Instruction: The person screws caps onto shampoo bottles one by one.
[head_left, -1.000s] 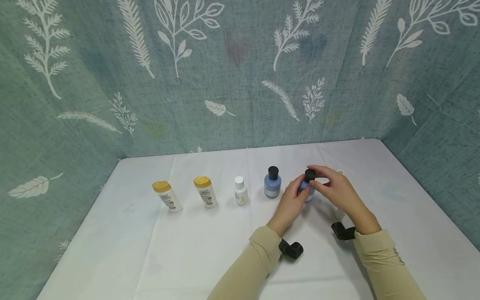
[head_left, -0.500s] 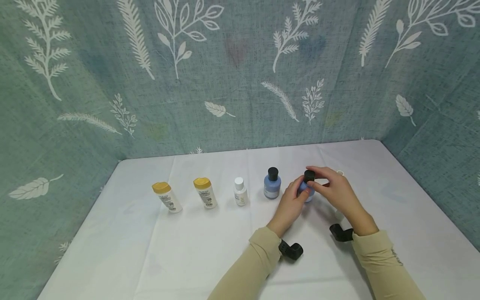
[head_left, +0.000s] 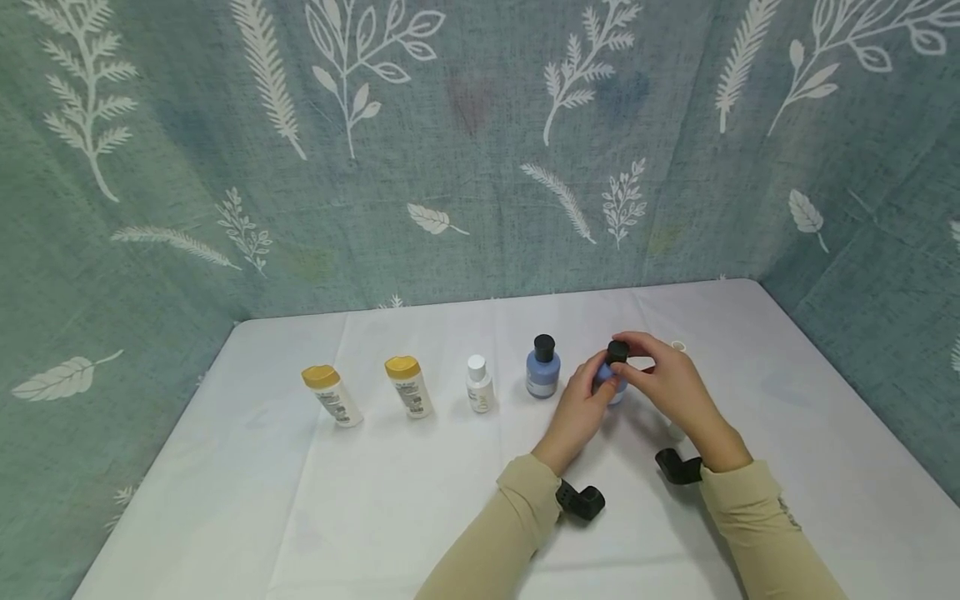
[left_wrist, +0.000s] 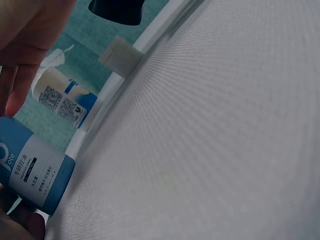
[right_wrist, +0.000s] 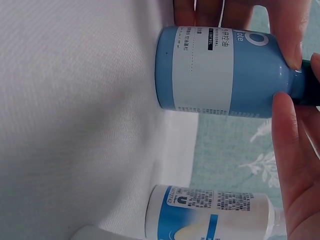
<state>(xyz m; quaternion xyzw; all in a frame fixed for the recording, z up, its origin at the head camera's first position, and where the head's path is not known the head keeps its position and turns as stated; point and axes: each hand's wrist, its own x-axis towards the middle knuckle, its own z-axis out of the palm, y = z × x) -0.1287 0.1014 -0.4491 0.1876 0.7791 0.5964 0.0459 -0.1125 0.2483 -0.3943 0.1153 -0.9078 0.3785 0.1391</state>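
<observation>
A blue bottle (right_wrist: 250,75) with a pale label and a black cap (head_left: 617,351) stands at the right of the table. My left hand (head_left: 576,414) grips its body from the left. My right hand (head_left: 675,379) pinches the cap and neck, thumb in front and fingers behind. The cap sits on the bottle; in the right wrist view it is cut off by the edge. A second blue bottle (head_left: 542,372), also black-capped, stands left of my hands. A white bottle with a blue-and-white label (right_wrist: 215,215) is close to the right hand, mostly hidden behind it in the head view.
A small white bottle (head_left: 479,387) with a white cap stands further left. Beyond it are two white bottles with yellow caps, one nearer (head_left: 410,390) and one at the far left (head_left: 333,400). A patterned green cloth (head_left: 450,167) hangs behind the white table (head_left: 405,500).
Both hands keep their hold on the blue bottle and its cap. The right wrist and forearm have shifted slightly left; the other bottles stay put.
</observation>
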